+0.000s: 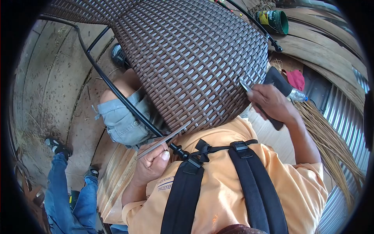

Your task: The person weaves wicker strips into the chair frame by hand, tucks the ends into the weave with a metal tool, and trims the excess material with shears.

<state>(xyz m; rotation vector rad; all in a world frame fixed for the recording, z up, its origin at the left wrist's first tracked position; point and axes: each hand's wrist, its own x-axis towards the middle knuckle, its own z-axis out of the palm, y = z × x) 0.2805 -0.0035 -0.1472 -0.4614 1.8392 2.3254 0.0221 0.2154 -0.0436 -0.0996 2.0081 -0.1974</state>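
A brown woven wicker panel [198, 58] on a black metal frame [113, 87] lies across my lap. My left hand [153, 162] is closed on a flat brown strip [169, 137] beside the black bar, and the strip's far end reaches the panel's lower edge. Near the panel's right edge, my right hand [272, 102] is wrapped round a tool with a flat metal tip [245, 85]. That tip touches or hovers just over the weave; which one I cannot tell. The tool's dark handle sticks out below my fist.
A green bucket [272, 22] lies at the upper right. Beyond my right hand are a red cloth [295, 79], a plastic bottle [298, 95] and a bundle of long strips [327, 136]. Another person's jeans-clad legs [58, 191] are at the lower left.
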